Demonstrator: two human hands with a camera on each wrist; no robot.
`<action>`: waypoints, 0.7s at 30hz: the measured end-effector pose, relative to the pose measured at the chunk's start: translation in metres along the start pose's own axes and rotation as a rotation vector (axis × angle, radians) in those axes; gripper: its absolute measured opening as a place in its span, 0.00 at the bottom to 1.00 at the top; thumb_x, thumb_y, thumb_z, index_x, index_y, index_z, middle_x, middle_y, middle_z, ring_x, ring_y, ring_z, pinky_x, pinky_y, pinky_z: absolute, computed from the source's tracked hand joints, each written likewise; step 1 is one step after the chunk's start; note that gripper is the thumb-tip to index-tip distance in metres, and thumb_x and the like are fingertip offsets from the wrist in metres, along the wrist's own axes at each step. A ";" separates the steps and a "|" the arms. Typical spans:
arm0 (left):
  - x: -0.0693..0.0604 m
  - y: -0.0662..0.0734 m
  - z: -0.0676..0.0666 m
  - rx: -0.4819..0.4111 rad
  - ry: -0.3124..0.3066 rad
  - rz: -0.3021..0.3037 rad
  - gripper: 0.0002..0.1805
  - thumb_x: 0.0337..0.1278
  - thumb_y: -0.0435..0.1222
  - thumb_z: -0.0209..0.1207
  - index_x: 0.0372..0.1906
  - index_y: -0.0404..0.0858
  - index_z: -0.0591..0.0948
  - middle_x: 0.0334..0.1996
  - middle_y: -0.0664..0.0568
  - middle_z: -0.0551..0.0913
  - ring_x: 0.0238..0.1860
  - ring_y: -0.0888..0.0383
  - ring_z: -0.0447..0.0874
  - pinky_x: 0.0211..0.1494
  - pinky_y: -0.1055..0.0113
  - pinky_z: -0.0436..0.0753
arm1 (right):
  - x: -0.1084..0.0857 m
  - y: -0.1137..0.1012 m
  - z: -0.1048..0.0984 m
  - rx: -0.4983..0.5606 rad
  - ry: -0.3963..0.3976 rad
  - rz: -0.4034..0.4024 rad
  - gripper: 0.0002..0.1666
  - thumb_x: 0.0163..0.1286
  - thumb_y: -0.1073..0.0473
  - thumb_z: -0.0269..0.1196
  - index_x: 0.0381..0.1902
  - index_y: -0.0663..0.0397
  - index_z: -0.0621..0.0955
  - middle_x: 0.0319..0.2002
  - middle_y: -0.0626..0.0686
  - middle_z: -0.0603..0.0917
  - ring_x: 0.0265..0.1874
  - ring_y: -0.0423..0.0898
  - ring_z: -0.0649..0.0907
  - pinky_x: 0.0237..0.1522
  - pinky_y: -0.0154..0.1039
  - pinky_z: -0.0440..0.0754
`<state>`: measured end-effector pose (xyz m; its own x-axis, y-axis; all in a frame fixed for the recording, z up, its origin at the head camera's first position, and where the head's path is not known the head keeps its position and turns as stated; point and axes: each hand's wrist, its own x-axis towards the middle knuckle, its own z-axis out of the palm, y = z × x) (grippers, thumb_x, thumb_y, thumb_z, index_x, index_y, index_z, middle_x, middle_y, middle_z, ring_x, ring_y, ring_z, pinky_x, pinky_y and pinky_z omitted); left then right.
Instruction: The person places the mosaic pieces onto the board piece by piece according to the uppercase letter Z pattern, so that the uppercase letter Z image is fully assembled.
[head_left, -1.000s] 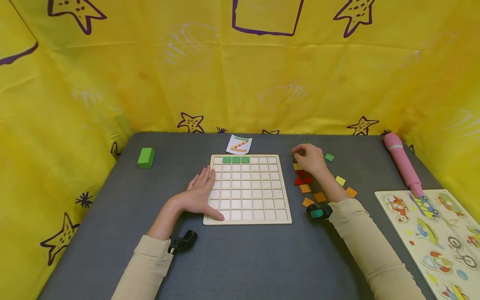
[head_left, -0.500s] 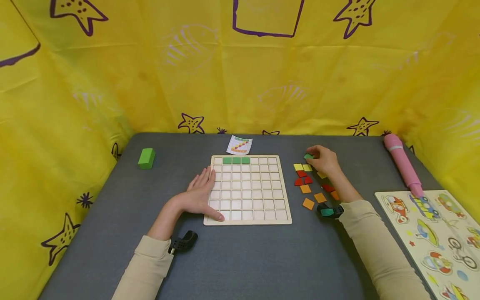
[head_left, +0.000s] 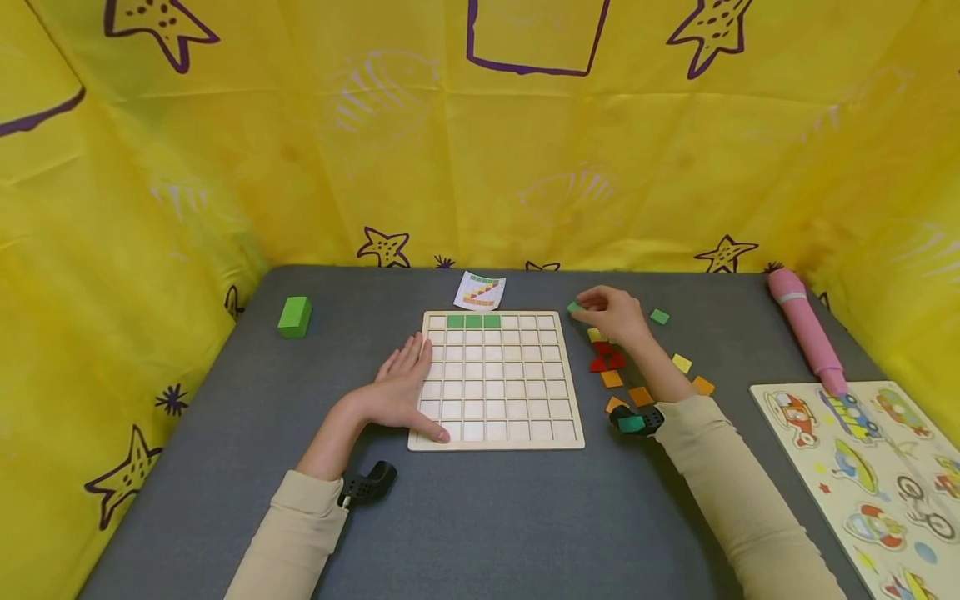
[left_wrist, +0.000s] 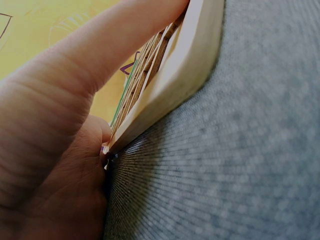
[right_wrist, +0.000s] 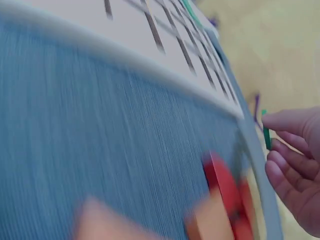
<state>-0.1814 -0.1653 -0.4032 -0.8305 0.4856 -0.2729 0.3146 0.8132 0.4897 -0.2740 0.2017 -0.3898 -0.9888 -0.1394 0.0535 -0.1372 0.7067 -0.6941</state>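
Since half a second ago, the right hand (head_left: 617, 315) has been moved leftward, away from the far side of the loose pieces and toward the board (head_left: 516, 389). A green tile (head_left: 573, 307) is pinched between its thumb and fingers; in the right wrist view the tile is seen nearly edge-on and appears to be held up off the tabletop (head_left: 510, 517). It is now carried just to the right of the board's far right corner and has not been set into any cell. With the right hand shifted, a loose green tile (head_left: 659, 317) at the far right has been uncovered, along with a yellow tile (head_left: 682, 363) nearer the forearm. No change is seen at the left hand (head_left: 397, 390): its fingers are laid straight at the board's left edge, with the thumb stretched over the near left corner, so the board is judged to be steadied. The row of green tiles (head_left: 474, 322) is likewise unchanged, three being set side by side in the board's far row. For the work in hand, this is taken to mean that one more piece has been brought over but not placed, while the loose green one, the red tiles (head_left: 617, 360) and the orange tiles (head_left: 612, 379) are left on the tabletop. Beyond the board, a pattern card (head_left: 480, 290) is laid, on which a green strip is shown.
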 end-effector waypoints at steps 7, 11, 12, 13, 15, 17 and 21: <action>0.000 -0.001 0.000 -0.001 0.001 -0.005 0.80 0.29 0.66 0.72 0.76 0.30 0.33 0.76 0.38 0.26 0.75 0.46 0.21 0.73 0.47 0.34 | 0.012 -0.041 0.041 0.011 -0.120 -0.120 0.11 0.63 0.57 0.69 0.41 0.57 0.85 0.36 0.54 0.83 0.38 0.51 0.79 0.40 0.43 0.75; -0.001 -0.002 0.000 -0.006 0.002 0.004 0.80 0.30 0.66 0.72 0.76 0.30 0.33 0.76 0.37 0.26 0.75 0.46 0.21 0.73 0.47 0.34 | 0.016 -0.049 0.059 -0.023 -0.156 -0.197 0.08 0.65 0.60 0.67 0.41 0.57 0.86 0.38 0.54 0.82 0.40 0.51 0.78 0.43 0.45 0.76; -0.001 -0.002 0.000 -0.006 0.001 0.006 0.80 0.30 0.66 0.72 0.76 0.30 0.33 0.76 0.38 0.26 0.75 0.46 0.21 0.73 0.47 0.34 | 0.017 -0.050 0.062 -0.023 -0.155 -0.206 0.07 0.66 0.61 0.66 0.41 0.57 0.86 0.39 0.54 0.82 0.41 0.51 0.79 0.44 0.45 0.76; -0.001 -0.002 0.000 -0.007 0.002 0.009 0.80 0.30 0.66 0.72 0.76 0.30 0.34 0.76 0.38 0.26 0.75 0.46 0.21 0.73 0.47 0.34 | 0.017 -0.050 0.064 -0.024 -0.150 -0.210 0.07 0.66 0.62 0.66 0.41 0.56 0.87 0.40 0.54 0.82 0.42 0.51 0.80 0.46 0.45 0.77; 0.000 -0.001 0.001 -0.010 0.003 0.017 0.80 0.30 0.66 0.72 0.76 0.30 0.34 0.76 0.37 0.27 0.75 0.46 0.21 0.73 0.47 0.34 | 0.017 -0.051 0.066 -0.016 -0.141 -0.225 0.07 0.66 0.63 0.65 0.41 0.56 0.87 0.41 0.55 0.84 0.44 0.52 0.81 0.48 0.46 0.79; 0.001 -0.002 0.001 -0.009 0.005 0.020 0.80 0.30 0.66 0.72 0.76 0.30 0.34 0.76 0.37 0.27 0.75 0.46 0.21 0.73 0.47 0.34 | 0.015 -0.052 0.067 -0.009 -0.140 -0.241 0.08 0.66 0.63 0.65 0.41 0.56 0.87 0.43 0.54 0.85 0.45 0.52 0.82 0.50 0.47 0.79; 0.001 -0.004 0.002 -0.014 0.009 0.022 0.80 0.29 0.67 0.71 0.75 0.29 0.34 0.76 0.37 0.26 0.75 0.46 0.21 0.73 0.47 0.34 | 0.011 -0.052 0.064 -0.003 -0.162 -0.265 0.10 0.69 0.63 0.62 0.43 0.56 0.87 0.46 0.54 0.86 0.47 0.52 0.82 0.51 0.48 0.79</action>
<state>-0.1821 -0.1671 -0.4072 -0.8276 0.5004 -0.2545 0.3266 0.7979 0.5066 -0.2737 0.1189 -0.3986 -0.8964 -0.4277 0.1167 -0.3892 0.6332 -0.6690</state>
